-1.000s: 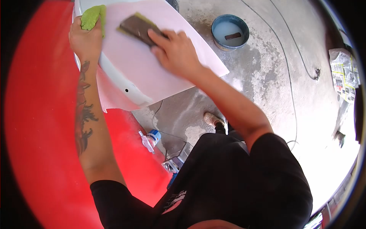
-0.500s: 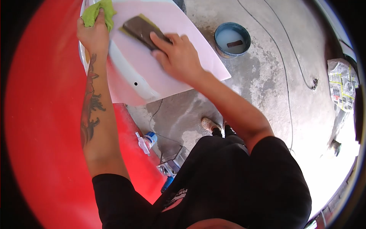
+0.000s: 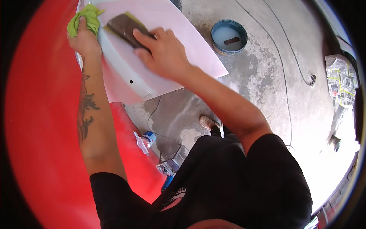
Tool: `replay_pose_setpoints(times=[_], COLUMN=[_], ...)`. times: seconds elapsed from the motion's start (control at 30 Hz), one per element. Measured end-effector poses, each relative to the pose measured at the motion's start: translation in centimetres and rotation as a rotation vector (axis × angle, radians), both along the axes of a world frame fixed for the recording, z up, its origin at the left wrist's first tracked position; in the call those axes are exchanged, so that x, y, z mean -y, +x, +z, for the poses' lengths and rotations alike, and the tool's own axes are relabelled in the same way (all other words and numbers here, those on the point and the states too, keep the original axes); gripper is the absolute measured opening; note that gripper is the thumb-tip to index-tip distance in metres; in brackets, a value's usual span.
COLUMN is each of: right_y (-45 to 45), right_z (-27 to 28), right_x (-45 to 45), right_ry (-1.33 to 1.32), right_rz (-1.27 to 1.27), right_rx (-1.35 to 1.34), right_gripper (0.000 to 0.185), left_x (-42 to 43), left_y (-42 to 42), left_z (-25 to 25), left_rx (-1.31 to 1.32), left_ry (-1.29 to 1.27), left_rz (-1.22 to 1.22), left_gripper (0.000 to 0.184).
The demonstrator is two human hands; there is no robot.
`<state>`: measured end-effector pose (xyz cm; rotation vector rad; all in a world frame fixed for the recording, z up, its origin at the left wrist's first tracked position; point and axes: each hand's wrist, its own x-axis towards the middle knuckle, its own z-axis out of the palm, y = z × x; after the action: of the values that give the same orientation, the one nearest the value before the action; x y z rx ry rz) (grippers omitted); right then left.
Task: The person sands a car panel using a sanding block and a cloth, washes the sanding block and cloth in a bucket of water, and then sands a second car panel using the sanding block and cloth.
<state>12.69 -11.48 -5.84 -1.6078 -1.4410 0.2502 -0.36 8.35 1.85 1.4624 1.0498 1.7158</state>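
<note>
My left hand (image 3: 86,41) grips a crumpled green cloth (image 3: 90,18) at the left edge of a pale pink and white panel (image 3: 179,70). In my right hand (image 3: 164,53) is a dark sanding block (image 3: 125,29), with a strip of yellow-green sandpaper showing along its edge. The block lies flat on the panel, a little right of the cloth. A raised white ridge with a small black hole runs down the panel below the block. My right fingers wrap the block's near end, and its underside is hidden.
A bucket (image 3: 229,37) of cloudy water with a dark block in it stands right of the panel. Red bodywork (image 3: 42,114) fills the left. A can (image 3: 148,139) and metal-and-blue items sit near my body. Cables (image 3: 284,76) cross the concrete floor.
The sanding block and my right hand have shifted left in view. My left hand and the cloth have moved left and slightly down. The whole scene has also drifted slightly left.
</note>
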Motion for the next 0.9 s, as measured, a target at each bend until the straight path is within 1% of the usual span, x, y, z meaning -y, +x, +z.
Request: replay_pose_setpoints(times=[0.03, 0.07, 0.1, 0.13, 0.2, 0.27, 0.33, 0.4, 0.43, 0.5, 0.53, 0.57, 0.6, 0.7, 0.77, 0.8, 0.83, 0.87, 0.9], right_y=[-0.8, -1.2, -1.4, -1.3, -0.5, 0.0, 0.8, 0.8, 1.0, 0.9, 0.5, 0.0, 0.2, 1.1, 2.0, 3.2, 4.5, 5.4, 5.0], right_z=[-0.3, 0.0, 0.2, 0.1, 0.2, 1.1, 3.0, 3.2, 3.2, 1.1, 0.1, -0.7, -1.3, -1.9, -3.5, -3.9, -4.6, -4.4, -4.5], right_x=[4.7, 8.6, 10.6, 9.9, 7.3, -0.1, -8.1, -9.7, -9.7, -4.0, 0.6, 5.6, 8.5, 9.9, 3.8, -0.5, -5.3, -8.8, -8.8], right_ry=[0.073, 0.040, 0.008, 0.024, 0.055, 0.039, -0.091, -0.100, -0.106, -0.019, 0.040, 0.044, 0.046, 0.042, 0.159, 0.147, 0.105, 0.034, 0.019], right_rz=[0.026, 0.071, 0.117, 0.120, 0.116, 0.052, 0.017, 0.017, 0.016, 0.044, 0.055, 0.069, 0.086, 0.145, 0.060, 0.014, -0.043, -0.076, -0.072], right_rx=[0.016, 0.006, -0.007, 0.005, 0.034, 0.055, 0.078, 0.063, 0.059, 0.040, 0.019, 0.022, 0.026, 0.021, 0.071, 0.062, 0.083, 0.047, 0.046], right_gripper=[0.053, 0.055, 0.057, 0.056, 0.053, 0.050, 0.047, 0.047, 0.047, 0.049, 0.051, 0.055, 0.059, 0.063, 0.056, 0.049, 0.046, 0.045, 0.045], left_x=[0.3, 0.5, 0.6, 0.6, 0.6, -0.6, -0.7, -0.6, -0.6, -1.0, -0.4, 0.6, 0.8, -0.1, -0.7, -0.8, -0.7, -0.7, -0.5], left_y=[-0.1, -0.1, -0.1, -0.2, -0.3, -0.7, -1.1, -0.7, -0.7, -0.8, -0.6, -0.3, 0.1, -0.3, -0.5, -0.6, -0.9, -0.8, -0.4], left_z=[0.0, 0.0, 0.1, 0.0, -0.1, -0.9, -1.0, -0.8, -0.8, -1.0, -0.7, 0.0, 0.2, -0.2, -0.5, -0.5, -0.7, -0.7, -0.4], left_rx=[0.024, 0.051, 0.074, 0.103, 0.167, 0.175, 0.166, 0.150, 0.114, 0.058, -0.014, -0.086, -0.156, -0.201, -0.181, -0.170, -0.170, -0.170, -0.166], left_ry=[-0.012, -0.021, -0.029, -0.038, -0.056, -0.004, -0.003, -0.050, -0.050, -0.038, -0.054, -0.068, -0.085, -0.035, -0.029, -0.023, -0.023, -0.018, -0.010], left_rz=[0.004, 0.010, 0.016, 0.038, 0.071, 0.047, 0.071, 0.128, 0.104, 0.066, 0.102, 0.137, 0.173, 0.133, 0.105, 0.098, 0.115, 0.124, 0.129], left_gripper=[0.025, 0.024, 0.023, 0.022, 0.021, 0.022, 0.024, 0.026, 0.028, 0.031, 0.032, 0.033, 0.035, 0.036, 0.035, 0.035, 0.036, 0.037, 0.038])
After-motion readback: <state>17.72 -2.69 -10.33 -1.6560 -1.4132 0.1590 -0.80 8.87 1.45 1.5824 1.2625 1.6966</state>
